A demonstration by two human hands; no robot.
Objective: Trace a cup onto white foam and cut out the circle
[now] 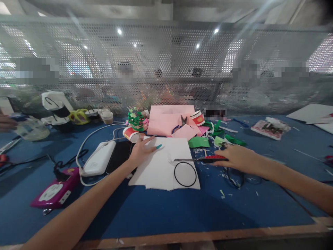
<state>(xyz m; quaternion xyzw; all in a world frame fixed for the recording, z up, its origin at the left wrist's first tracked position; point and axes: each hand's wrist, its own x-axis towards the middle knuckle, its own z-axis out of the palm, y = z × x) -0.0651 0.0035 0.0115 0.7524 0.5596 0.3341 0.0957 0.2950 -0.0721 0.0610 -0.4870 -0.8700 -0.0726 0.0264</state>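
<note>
My left hand point(140, 151) lies on the left part of a stack of white paper sheets point(158, 172), fingers stretched out and apart. A small teal tip shows at one finger's end. In my right hand point(234, 157) is a box cutter point(212, 158) with a red and black handle. Its dark blade points left, over or on the right half of the paper; I cannot tell whether it touches. A thin black ring point(185, 186) lies on the paper just below the blade. Part of the handle is hidden by my fingers.
Left lie a white power bank point(99, 159), a black phone point(118, 157) and a purple power strip point(56, 191) with cables. Behind the paper are pink sheets point(158, 119), scissors point(183, 120), paper cups point(130, 134) and green scraps point(199, 142). Another person's hand point(7, 122) is far left.
</note>
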